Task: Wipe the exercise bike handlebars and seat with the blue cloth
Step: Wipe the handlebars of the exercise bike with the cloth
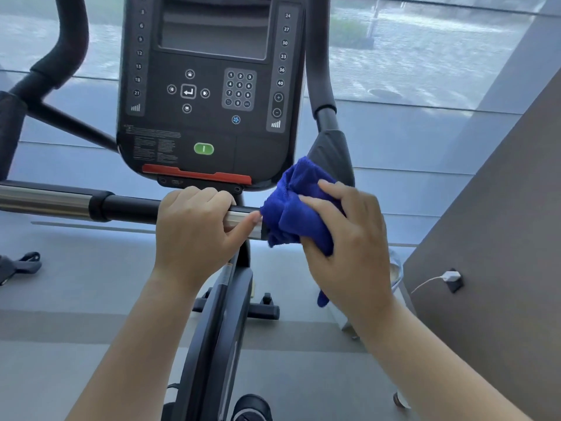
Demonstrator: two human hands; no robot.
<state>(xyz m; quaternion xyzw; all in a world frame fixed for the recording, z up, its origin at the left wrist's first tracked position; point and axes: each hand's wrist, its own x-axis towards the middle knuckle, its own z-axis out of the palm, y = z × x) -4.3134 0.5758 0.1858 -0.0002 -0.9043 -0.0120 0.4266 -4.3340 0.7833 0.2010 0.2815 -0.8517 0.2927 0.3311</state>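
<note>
The horizontal handlebar [73, 203] of the exercise bike runs across the middle, part black grip, part shiny metal. My left hand [194, 229] is wrapped around the bar just below the console. Right beside it, my right hand [349, 247] presses the bunched blue cloth [291, 208] around the bar's right section, hiding that part. A corner of the cloth hangs below my right wrist. Curved black upright handles rise at the left [68, 38] and right [321, 80] of the console. The seat is out of sight.
The black console [209, 95] with keypad and green button stands directly above the bar. A brown wall panel [501, 238] with a white charger plugged in lies to the right. Below are the bike frame [218, 329], grey floor and a window ahead.
</note>
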